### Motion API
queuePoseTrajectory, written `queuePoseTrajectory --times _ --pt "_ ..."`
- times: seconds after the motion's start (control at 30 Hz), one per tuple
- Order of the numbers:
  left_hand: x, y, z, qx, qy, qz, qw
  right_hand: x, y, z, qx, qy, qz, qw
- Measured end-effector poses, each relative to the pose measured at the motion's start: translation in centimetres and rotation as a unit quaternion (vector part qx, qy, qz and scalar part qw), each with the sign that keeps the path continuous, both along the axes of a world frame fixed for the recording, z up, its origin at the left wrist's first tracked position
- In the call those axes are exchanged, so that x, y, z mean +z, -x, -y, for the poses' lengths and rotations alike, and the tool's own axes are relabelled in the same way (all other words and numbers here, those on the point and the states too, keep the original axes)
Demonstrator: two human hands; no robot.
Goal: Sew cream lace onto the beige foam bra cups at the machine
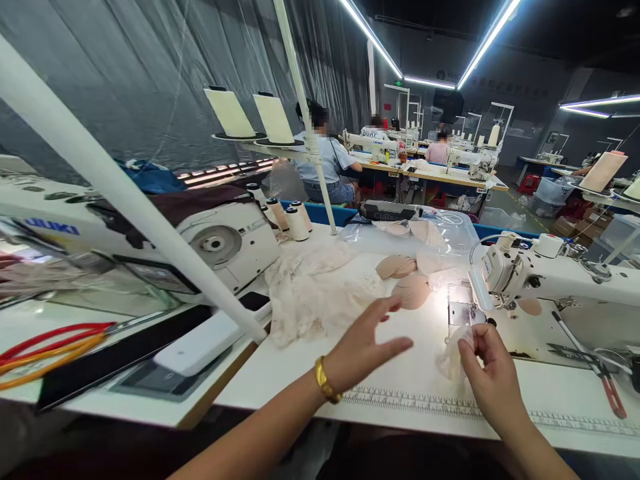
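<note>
My right hand [487, 367] pinches a small piece of sheer whitish fabric [453, 357] just in front of the needle area of the white sewing machine [515, 270]. My left hand [367, 343] hovers over the table with thumb and fingers apart, holding nothing. Just beyond its fingertips lie beige bra cups [413, 292], some overlapping. To the left of them spreads a heap of cream lace fabric [320, 293]. The machine's lamp brightly lights the metal needle plate [460, 313].
A measuring tape strip [410, 401] runs along the table's front edge. Thread snips [575, 353] and a red-handled tool [613, 395] lie at right. A slanting white pole [150, 200] crosses the left side. Behind stand thread cones [297, 221] and a clear plastic bin [450, 233]; people sit farther back.
</note>
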State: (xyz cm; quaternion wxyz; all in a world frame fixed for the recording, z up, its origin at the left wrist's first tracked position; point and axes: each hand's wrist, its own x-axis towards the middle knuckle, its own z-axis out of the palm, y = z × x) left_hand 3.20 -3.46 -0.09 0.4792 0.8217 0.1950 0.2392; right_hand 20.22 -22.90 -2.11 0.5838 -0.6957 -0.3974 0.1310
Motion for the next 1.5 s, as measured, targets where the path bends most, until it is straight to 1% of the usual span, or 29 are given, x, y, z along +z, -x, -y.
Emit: queuePoseTrajectory --times 0.03,0.07,0.1,0.17,0.23,0.27,0.3,0.33,0.4,0.53,0.6,0.67,0.73,0.77,0.8,0.83,0.87,0.9,0.93,0.97,1.03,1.07,1.1,1.17,1.27,1.33,1.4,1.5 --pt "0.2 -0.4 1.5 -0.063 0.032 0.001 0.997 0.7 0.4 -0.3 0.01 0.016 -0.004 1.0" --pt "0.2 -1.0 2.8 -0.103 0.066 0.001 0.992 1.2 0.7 -0.5 0.032 0.027 -0.017 0.999" --pt "0.2 -1.7 3.8 -0.123 0.108 0.003 0.987 1.7 0.7 -0.6 0.063 0.032 -0.042 0.997" --pt "-0.2 -3.1 4.8 -0.132 0.229 0.013 0.964 2.1 0.2 -0.7 0.118 0.033 -0.124 0.985" --pt "-0.6 -4.2 4.6 -0.129 0.348 0.016 0.928 1.9 -0.9 -0.5 0.131 0.027 -0.211 0.968" --pt "-0.8 -4.5 4.3 -0.125 0.387 0.013 0.913 1.6 -1.5 -0.5 0.13 0.026 -0.249 0.959" --pt "-0.9 -4.8 4.0 -0.116 0.409 0.01 0.905 1.2 -2.0 -0.4 0.131 0.026 -0.281 0.95" --pt "-1.0 -4.9 3.8 -0.103 0.415 0.009 0.904 0.7 -2.3 -0.4 0.134 0.023 -0.304 0.943" --pt "-1.1 -5.2 3.8 -0.073 0.414 0.014 0.907 -0.3 -2.5 -0.4 0.143 0.023 -0.309 0.94" --pt "-1.3 -5.5 4.7 -0.038 0.409 0.049 0.911 -2.0 -1.7 -0.8 0.127 0.041 -0.194 0.972" --pt "-1.7 -5.6 5.1 -0.016 0.392 0.064 0.918 -2.5 -1.3 -1.0 0.114 0.041 -0.166 0.979" --pt "-2.2 -5.5 5.2 0.003 0.362 0.065 0.93 -2.8 -1.3 -1.2 0.098 0.022 -0.17 0.98" --pt "-2.5 -5.3 4.6 -0.009 0.302 0.037 0.952 -2.9 -1.6 -1.3 0.092 -0.002 -0.195 0.976" --pt "-2.4 -5.2 4.0 -0.026 0.246 0.011 0.969 -2.9 -1.8 -1.3 0.094 -0.009 -0.212 0.973" --pt "-2.1 -5.2 3.1 -0.04 0.171 -0.021 0.984 -2.9 -2.1 -1.4 0.096 -0.012 -0.227 0.969" --pt "-1.6 -5.4 1.9 -0.041 0.075 -0.059 0.995 -2.9 -2.3 -1.4 0.095 -0.008 -0.239 0.966" --pt "-1.1 -5.6 0.5 -0.029 -0.027 -0.099 0.994 -2.9 -2.6 -1.5 0.092 -0.002 -0.246 0.965" --pt "-0.4 -6.0 -1.2 0.008 -0.125 -0.132 0.983 -3.0 -2.8 -1.7 0.086 0.006 -0.248 0.965" --pt "0.2 -6.5 -2.9 0.061 -0.211 -0.172 0.96 -3.1 -3.0 -1.8 0.079 0.011 -0.247 0.966" --pt "0.7 -7.1 -4.8 0.099 -0.244 -0.192 0.945 -3.2 -3.2 -2.0 0.074 0.014 -0.243 0.967" --pt "1.3 -8.3 -8.2 0.148 -0.268 -0.225 0.925 -3.4 -3.3 -2.2 0.069 0.013 -0.235 0.969" --pt "1.2 -8.9 -9.6 0.163 -0.271 -0.244 0.917 -3.6 -3.3 -2.3 0.067 0.012 -0.231 0.971" --pt "1.0 -9.3 -10.7 0.171 -0.275 -0.263 0.909 -3.7 -3.3 -2.4 0.067 0.012 -0.226 0.972" --pt "0.3 -10.0 -12.0 0.177 -0.282 -0.296 0.895 -3.9 -3.3 -2.4 0.069 0.018 -0.216 0.974" --pt "-1.0 -10.6 -12.3 0.179 -0.294 -0.319 0.883 -4.0 -3.4 -2.3 0.083 0.031 -0.202 0.975" --pt "-1.4 -10.9 -12.2 0.184 -0.298 -0.323 0.879 -3.8 -3.5 -2.3 0.095 0.04 -0.195 0.975" --pt "-1.2 -11.1 -12.3 0.195 -0.298 -0.317 0.879 -3.5 -3.5 -2.2 0.103 0.044 -0.19 0.975" --pt "0.2 -10.7 -12.2 0.222 -0.296 -0.281 0.886 -3.1 -3.5 -2.2 0.102 0.038 -0.185 0.977"
